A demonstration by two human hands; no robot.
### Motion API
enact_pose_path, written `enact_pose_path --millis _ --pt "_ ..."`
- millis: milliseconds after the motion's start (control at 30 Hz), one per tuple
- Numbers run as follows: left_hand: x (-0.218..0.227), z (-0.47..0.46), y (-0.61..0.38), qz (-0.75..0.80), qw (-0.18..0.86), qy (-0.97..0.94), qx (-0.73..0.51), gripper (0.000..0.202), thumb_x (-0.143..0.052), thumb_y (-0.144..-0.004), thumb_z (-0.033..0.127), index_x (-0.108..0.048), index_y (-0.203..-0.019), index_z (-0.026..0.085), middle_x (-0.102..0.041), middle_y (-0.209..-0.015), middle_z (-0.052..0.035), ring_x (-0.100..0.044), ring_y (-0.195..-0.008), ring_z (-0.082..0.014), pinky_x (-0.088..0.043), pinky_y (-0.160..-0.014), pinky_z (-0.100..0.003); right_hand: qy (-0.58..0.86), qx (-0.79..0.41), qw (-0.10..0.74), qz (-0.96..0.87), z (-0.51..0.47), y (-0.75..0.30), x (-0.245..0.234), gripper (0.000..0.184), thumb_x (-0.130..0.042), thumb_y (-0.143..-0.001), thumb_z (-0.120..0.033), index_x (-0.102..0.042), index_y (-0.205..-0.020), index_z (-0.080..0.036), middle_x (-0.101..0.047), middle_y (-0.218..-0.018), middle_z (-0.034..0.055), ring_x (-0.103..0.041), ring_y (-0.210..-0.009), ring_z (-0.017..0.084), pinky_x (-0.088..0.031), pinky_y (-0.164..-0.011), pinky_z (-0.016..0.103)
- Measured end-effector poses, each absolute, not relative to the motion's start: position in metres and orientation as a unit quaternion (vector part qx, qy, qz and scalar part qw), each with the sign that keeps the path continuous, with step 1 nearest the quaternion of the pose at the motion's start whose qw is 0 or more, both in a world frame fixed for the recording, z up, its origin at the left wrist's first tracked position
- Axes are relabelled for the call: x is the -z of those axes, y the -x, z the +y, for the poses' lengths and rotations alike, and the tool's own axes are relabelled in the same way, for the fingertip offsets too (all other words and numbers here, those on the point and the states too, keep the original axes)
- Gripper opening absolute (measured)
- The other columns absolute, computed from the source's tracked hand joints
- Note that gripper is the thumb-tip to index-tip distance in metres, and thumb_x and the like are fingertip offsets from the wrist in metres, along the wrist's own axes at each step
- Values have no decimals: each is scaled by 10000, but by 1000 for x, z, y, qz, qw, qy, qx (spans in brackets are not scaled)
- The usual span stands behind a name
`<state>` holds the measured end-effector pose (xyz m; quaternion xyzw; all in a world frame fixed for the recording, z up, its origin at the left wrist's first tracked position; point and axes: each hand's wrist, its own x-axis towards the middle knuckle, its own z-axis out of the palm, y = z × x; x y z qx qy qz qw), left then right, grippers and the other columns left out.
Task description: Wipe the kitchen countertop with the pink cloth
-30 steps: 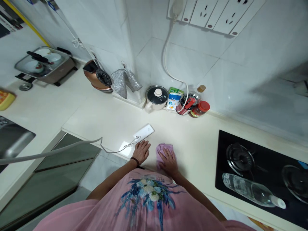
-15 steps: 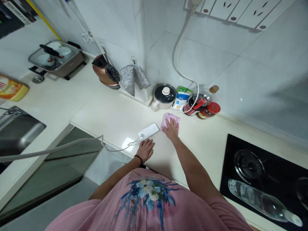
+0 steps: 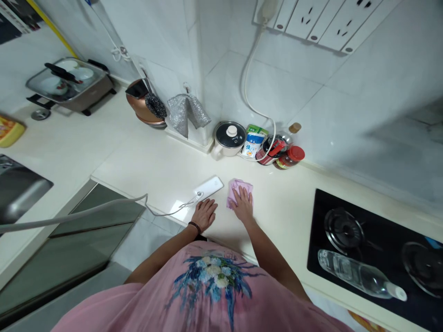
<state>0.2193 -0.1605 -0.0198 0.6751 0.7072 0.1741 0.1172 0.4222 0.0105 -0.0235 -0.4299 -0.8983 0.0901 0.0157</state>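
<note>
While under pink cloth (image 3: 238, 186), cream countertop (image 3: 155, 166)

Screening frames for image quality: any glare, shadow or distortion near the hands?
Head view: a bright glare patch on the countertop beside the left hand; head view: right hand and pink cloth look sharp; head view: wide-angle lens bends straight edges.

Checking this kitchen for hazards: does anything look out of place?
Yes. A clear bottle lies on its side on the black gas hob, oddly close to a burner. A white power strip lies on the counter beside the pink cloth under the right hand.
</note>
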Motion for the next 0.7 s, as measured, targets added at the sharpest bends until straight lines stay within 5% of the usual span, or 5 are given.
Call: enact_pose_path --millis 433,700 --pt "23 -159 -220 712 123 -667 -184 482 -501 -1018 301 -623 -1482 249 -610 -1538 -120 -449 -1499 -327 -306 -1228 -547 751 -26 50 -658 -7 -651 31 778 -177 -1050 -600 -331 -1698 -198 -339 -1732 219 -271 -1615 396 -240 -1244 693" --pt "22 -159 -220 713 118 -665 -187 471 -485 -1030 307 -634 -1472 239 -619 -1529 -126 -450 -1497 -326 -306 -1221 -546 766 -63 96 -632 -27 -583 31 804 -185 -1051 -607 -350 -1685 -140 -285 -1738 278 -209 -1629 440 -207 -1213 783"
